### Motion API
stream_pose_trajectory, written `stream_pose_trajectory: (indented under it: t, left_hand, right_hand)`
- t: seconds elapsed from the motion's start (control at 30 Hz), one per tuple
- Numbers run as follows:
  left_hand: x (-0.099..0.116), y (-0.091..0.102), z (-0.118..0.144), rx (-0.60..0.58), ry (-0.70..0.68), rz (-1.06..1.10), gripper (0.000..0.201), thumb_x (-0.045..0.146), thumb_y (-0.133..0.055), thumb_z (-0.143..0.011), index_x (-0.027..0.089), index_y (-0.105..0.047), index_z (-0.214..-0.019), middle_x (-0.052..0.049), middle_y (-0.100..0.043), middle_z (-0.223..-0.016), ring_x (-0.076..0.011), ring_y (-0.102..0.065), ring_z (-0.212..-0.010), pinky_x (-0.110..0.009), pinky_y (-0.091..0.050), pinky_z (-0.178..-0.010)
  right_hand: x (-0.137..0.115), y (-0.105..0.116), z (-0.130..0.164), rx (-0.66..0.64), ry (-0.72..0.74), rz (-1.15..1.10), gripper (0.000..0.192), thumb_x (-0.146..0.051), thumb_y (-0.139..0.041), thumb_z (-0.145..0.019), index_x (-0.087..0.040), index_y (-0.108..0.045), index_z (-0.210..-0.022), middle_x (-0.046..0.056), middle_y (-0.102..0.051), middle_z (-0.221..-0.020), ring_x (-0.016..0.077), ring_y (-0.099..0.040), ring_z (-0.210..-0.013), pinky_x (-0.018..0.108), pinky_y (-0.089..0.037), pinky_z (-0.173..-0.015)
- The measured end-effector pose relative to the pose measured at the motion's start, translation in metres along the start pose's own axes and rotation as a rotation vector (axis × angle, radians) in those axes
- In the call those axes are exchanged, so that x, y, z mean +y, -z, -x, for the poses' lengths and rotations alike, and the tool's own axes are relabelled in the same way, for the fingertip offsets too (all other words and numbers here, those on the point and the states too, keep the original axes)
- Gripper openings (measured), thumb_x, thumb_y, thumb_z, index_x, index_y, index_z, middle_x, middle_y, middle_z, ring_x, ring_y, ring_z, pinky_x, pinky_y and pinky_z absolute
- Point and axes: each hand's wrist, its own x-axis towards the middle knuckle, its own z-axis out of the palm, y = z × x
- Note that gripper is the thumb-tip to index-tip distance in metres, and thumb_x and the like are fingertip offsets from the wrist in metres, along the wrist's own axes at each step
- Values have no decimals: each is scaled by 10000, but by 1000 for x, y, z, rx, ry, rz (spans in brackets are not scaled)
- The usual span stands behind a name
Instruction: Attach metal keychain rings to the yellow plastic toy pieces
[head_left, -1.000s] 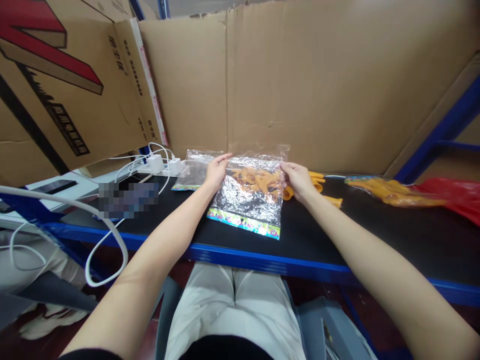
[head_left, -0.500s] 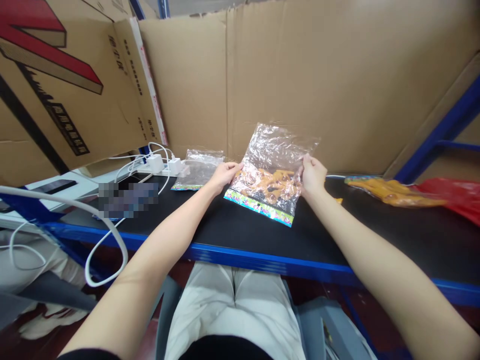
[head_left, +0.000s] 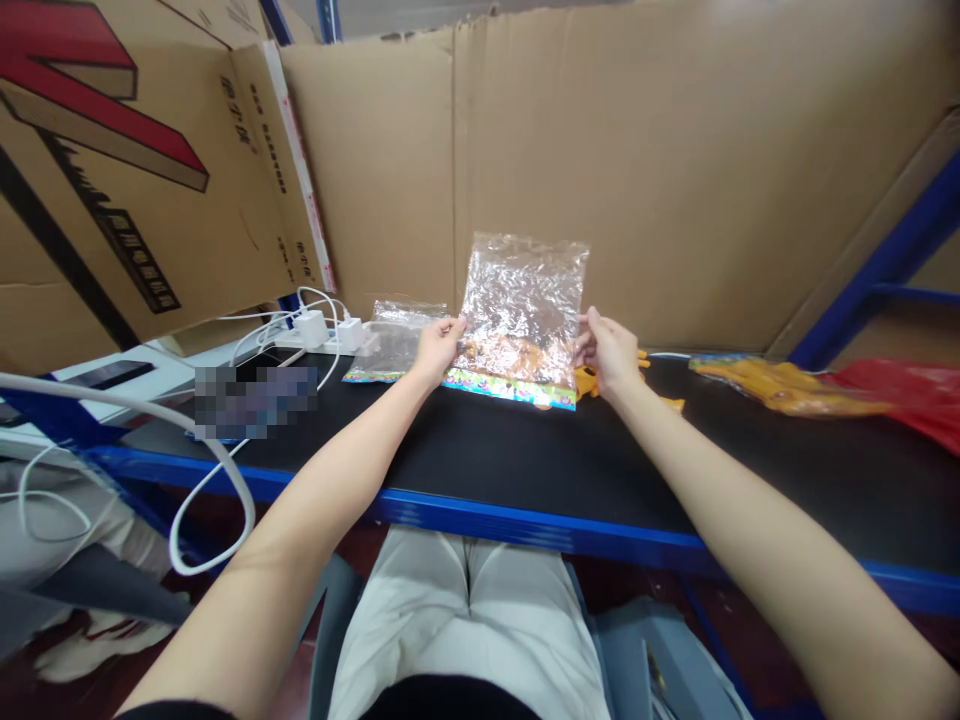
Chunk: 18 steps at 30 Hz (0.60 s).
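A clear plastic bag [head_left: 525, 295] with a colourful printed strip along its lower edge is held up over the black tabletop. Its left edge is pinched in my left hand [head_left: 439, 352]. On the opposite edge, the fingers of my right hand [head_left: 613, 358] are closed. Orange pieces [head_left: 587, 384] lie on the table behind the bag; some show through the film, others stick out near my right hand. Just left of my left hand lies another clear bag [head_left: 394, 348] with a similar strip.
A power strip with white plugs [head_left: 311, 328] and looping white cables [head_left: 217, 475] occupies the left side. To the right are a bag of orange pieces [head_left: 780, 388] and red plastic [head_left: 911, 392]. Cardboard [head_left: 675, 160] walls off the back; a blue rail [head_left: 525, 522] edges the front.
The bag has shifted left and turned straighter, its printed strip now higher. Both hands moved slightly left with it, and more orange pieces show beside my right hand.
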Motion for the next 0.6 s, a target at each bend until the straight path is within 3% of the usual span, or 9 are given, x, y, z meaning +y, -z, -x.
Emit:
stream_pose_trajectory:
  t: [0.13, 0.27, 0.4, 0.5, 0.6]
  left_hand:
    - [-7, 3, -5, 50, -28, 4, 212, 295, -520, -877, 147, -596, -746, 106, -268, -330, -50, -269, -290, -177, -204, -349]
    - [-13, 2, -8, 84, -55, 17, 222, 321, -536, -866, 142, -607, -757, 103, -266, -361, -44, -263, -304, -177, -202, -361]
    - [-19, 1, -13, 119, -91, -85, 224, 325, -521, -870, 132, -628, -829, 66, -402, -449, -56, -353, -370, -185, -301, -408]
    - [-21, 3, -15, 183, -281, -291, 238, 312, -533, -853, 141, -612, -999, -31, -608, -751, -108, -555, -603, -245, -472, -599]
    - [-15, 3, -6, 63, -605, -555, 446, 340, -561, -827, 162, -502, -1232, -133, -570, -1197, -215, -556, -1078, -380, -445, -935]
  right_hand:
    - [4, -8, 6, -53, 18, 101, 298, -450, -731, -650, -183, -603, -683, -48, -521, -483, 76, -439, -383, 207, -364, -382]
    - [9, -11, 9, -43, 60, 163, 252, -415, -712, -660, -181, -648, -726, -19, -579, -543, 105, -479, -455, 227, -381, -427]
    - [12, -8, 4, 13, 94, 135, 269, -416, -715, -648, -181, -659, -765, 13, -634, -636, 132, -537, -550, 249, -418, -507]
    - [15, -5, -1, 86, 118, 89, 264, -413, -709, -650, -182, -645, -760, 9, -624, -634, 125, -525, -537, 256, -425, -523]
    - [16, -2, -6, 150, 133, 73, 262, -419, -692, -667, -181, -632, -757, -15, -567, -564, 109, -476, -476, 249, -405, -483]
